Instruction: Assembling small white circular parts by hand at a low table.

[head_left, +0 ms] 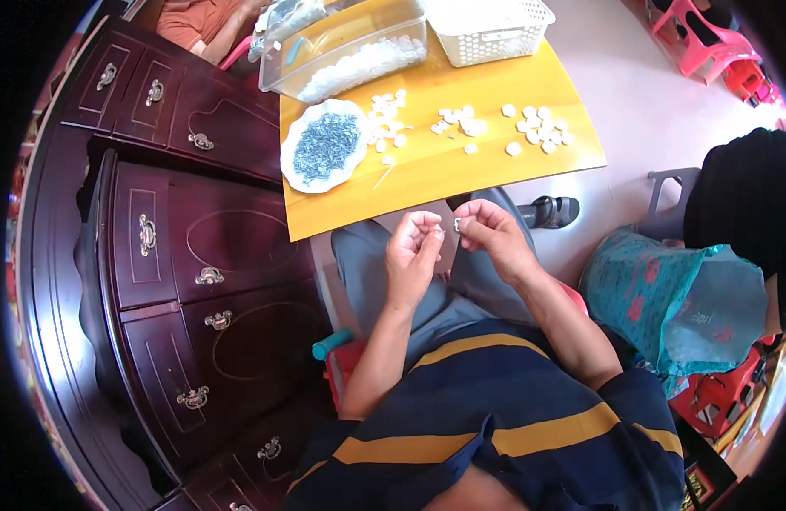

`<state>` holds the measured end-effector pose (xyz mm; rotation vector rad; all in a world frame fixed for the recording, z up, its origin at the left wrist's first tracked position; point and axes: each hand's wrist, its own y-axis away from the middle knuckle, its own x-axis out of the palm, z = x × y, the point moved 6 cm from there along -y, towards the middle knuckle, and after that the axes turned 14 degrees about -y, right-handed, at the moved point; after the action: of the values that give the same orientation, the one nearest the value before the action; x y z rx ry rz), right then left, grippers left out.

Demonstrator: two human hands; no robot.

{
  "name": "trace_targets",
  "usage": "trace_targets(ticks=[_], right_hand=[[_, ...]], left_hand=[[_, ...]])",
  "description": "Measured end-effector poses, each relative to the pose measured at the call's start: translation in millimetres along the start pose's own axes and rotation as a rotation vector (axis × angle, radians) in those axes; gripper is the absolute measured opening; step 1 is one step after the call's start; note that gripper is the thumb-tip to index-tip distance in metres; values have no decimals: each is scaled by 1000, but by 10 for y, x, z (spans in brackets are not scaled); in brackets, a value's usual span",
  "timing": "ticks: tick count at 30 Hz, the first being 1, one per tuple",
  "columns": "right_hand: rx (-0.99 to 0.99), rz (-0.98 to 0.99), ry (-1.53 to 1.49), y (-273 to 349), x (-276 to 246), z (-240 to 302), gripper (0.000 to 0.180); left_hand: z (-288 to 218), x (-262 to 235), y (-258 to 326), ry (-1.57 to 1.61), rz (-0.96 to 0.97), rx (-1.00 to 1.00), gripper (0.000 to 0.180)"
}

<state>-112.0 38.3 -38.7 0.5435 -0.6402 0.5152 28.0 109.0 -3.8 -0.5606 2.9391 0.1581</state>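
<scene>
The left hand (414, 247) and right hand (487, 232) are pinching a tiny white piece (458, 225) between fingertips over the lap, at 6 o'clock from the tabletop (427, 175), where a slackening pinch is likely dropping it to the floor.

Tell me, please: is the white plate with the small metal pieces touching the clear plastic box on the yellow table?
Apart. In the head view a strip of bare yellow table shows between the white plate and the clear plastic box.

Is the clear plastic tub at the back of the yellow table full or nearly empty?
Nearly empty: the clear tub holds only a shallow layer of small white pieces along its bottom; its walls above are bare.
</scene>
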Motion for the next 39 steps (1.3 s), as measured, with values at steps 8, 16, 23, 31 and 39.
trace_targets(ticks=[8, 16, 23, 31, 39], right_hand=[[80, 7, -125, 69, -6, -18, 7], [163, -13, -183, 118, -66, -186, 15], [91, 31, -101, 124, -14, -211, 16], [86, 63, -35, 100, -22, -239, 13], [71, 84, 37, 110, 7, -220, 14]], left_hand=[[2, 112, 16, -76, 16, 0, 15], [15, 107, 17, -75, 25, -10, 17], [-14, 24, 61, -62, 40, 6, 17], [-60, 20, 60, -91, 116, 41, 20], [-15, -35, 45, -142, 103, 54, 21]])
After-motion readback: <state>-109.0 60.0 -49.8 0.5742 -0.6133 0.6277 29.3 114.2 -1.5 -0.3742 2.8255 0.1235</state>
